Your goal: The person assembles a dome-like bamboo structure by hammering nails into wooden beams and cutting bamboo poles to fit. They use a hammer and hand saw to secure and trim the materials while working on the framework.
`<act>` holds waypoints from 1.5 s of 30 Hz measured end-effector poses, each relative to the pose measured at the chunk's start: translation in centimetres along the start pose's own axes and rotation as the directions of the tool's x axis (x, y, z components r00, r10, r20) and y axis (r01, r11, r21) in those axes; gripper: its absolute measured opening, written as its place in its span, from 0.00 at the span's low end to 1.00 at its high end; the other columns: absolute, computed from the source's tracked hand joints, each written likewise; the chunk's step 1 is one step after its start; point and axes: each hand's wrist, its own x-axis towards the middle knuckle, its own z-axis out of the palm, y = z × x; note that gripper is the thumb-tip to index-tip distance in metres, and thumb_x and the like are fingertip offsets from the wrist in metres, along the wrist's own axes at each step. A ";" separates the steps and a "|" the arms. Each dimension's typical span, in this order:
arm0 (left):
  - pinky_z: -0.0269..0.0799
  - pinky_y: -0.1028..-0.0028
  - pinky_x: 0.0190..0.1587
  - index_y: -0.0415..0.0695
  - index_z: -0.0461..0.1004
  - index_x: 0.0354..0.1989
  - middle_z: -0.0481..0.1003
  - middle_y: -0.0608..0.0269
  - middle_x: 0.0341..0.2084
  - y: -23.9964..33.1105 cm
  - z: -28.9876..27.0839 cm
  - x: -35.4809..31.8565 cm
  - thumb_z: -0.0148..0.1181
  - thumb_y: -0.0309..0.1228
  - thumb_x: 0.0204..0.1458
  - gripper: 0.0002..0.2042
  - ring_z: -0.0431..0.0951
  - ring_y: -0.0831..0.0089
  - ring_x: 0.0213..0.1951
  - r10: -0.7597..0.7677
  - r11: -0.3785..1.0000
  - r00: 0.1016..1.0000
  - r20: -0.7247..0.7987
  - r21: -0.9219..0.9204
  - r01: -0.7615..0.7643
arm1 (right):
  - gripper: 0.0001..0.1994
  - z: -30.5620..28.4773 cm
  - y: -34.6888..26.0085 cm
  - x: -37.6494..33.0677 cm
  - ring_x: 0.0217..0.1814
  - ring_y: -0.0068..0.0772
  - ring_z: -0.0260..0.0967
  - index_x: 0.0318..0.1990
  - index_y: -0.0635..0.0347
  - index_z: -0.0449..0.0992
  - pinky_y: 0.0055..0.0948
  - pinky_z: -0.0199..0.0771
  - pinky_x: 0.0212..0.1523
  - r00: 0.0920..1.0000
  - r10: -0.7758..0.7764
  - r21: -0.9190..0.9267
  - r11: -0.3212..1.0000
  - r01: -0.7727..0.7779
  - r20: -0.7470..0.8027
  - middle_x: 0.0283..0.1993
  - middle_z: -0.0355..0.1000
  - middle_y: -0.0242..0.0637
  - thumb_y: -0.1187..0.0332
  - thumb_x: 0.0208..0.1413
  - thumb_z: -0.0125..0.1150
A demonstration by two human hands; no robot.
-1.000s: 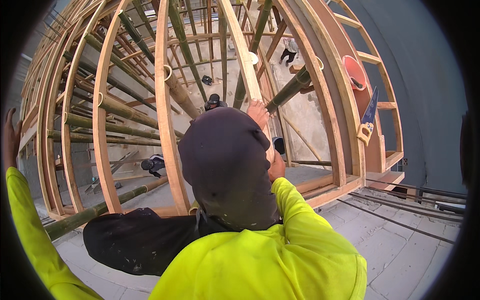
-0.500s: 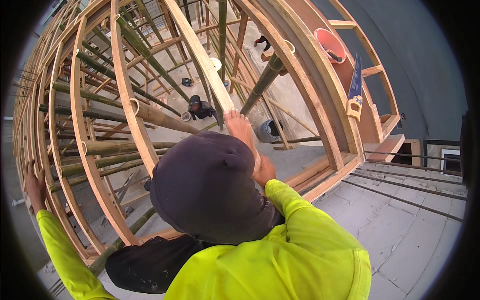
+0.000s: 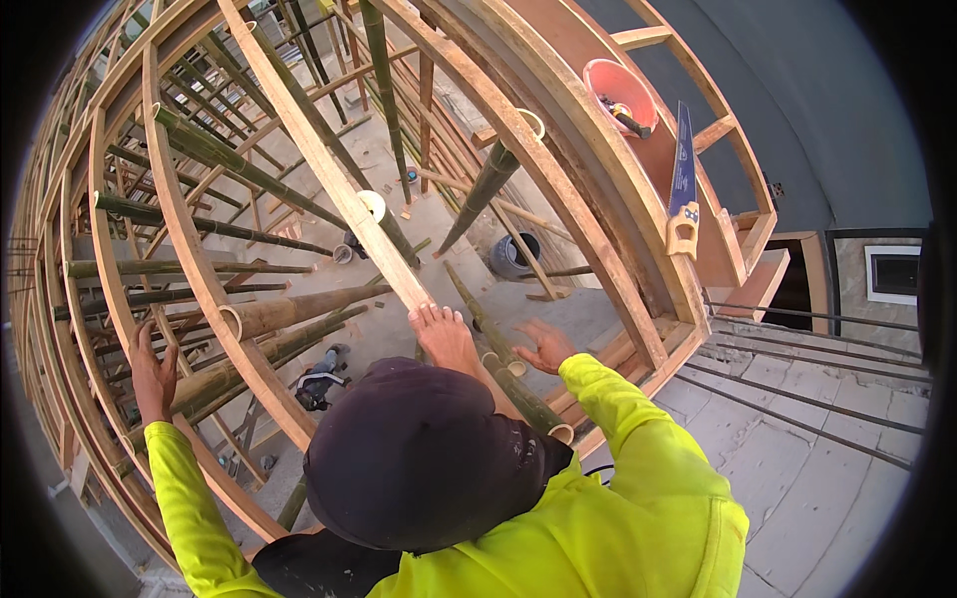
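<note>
My left hand [image 3: 152,371] in a yellow sleeve is closed around a curved wooden rib [image 3: 199,279] of a large timber lattice. My right hand is out of sight. Right in front of me is a person in a dark cap [image 3: 419,458] and a yellow top [image 3: 618,508]. One of that person's hands [image 3: 444,334] lies flat on the near end of a long pale plank [image 3: 329,169]. Their other hand [image 3: 543,346] is spread open beside it, above cut bamboo poles [image 3: 498,354].
An orange bucket [image 3: 620,92] with tools and a blue-bladed hand saw [image 3: 683,179] sit on the frame's top right. Green bamboo poles [image 3: 249,174] cross the ribs. Far below are a dark bucket [image 3: 513,254] and a power tool [image 3: 324,374]. Metal rods [image 3: 807,399] lie on paving at right.
The view has swung, so my left hand on the rib now sits further right in the picture. The other person's second hand has come into sight, spread open beside the plank.
</note>
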 end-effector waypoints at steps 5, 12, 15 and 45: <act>0.60 0.57 0.66 0.39 0.65 0.62 0.62 0.42 0.64 12.7 7.2 8.5 0.63 0.33 0.52 0.28 0.62 0.45 0.64 0.093 0.971 0.992 0.085 -0.229 -0.071 | 0.27 -13.2 6.4 11.4 0.58 0.58 0.67 0.59 0.62 0.68 0.46 0.68 0.58 0.650 0.122 -0.079 0.959 -0.271 -0.750 0.56 0.67 0.54 0.58 0.55 0.66; 0.60 0.57 0.66 0.38 0.63 0.62 0.60 0.40 0.64 35.0 13.3 16.9 0.67 0.30 0.46 0.32 0.62 0.42 0.64 0.429 0.816 0.890 0.154 -0.489 -0.308 | 0.35 -14.8 11.8 17.1 0.57 0.57 0.69 0.59 0.61 0.67 0.48 0.70 0.57 0.793 0.397 -0.083 0.871 -0.485 -0.462 0.57 0.69 0.53 0.43 0.54 0.63; 0.56 0.54 0.68 0.39 0.63 0.63 0.57 0.41 0.66 42.7 15.1 20.6 0.69 0.31 0.45 0.34 0.58 0.42 0.66 0.534 0.780 0.823 0.195 -0.488 -0.391 | 0.35 -13.8 12.2 17.9 0.53 0.55 0.72 0.59 0.60 0.68 0.48 0.72 0.54 0.743 0.490 -0.068 0.813 -0.578 -0.457 0.53 0.72 0.50 0.40 0.53 0.63; 0.14 0.30 0.65 0.49 0.61 0.68 0.37 0.46 0.75 68.4 23.0 35.0 0.67 0.42 0.45 0.38 0.18 0.42 0.74 0.554 0.832 0.609 0.567 -0.353 -0.428 | 0.17 -37.5 23.3 29.1 0.52 0.49 0.73 0.53 0.58 0.74 0.48 0.70 0.55 0.606 0.453 -0.226 0.647 -0.728 -0.654 0.51 0.74 0.44 0.65 0.57 0.59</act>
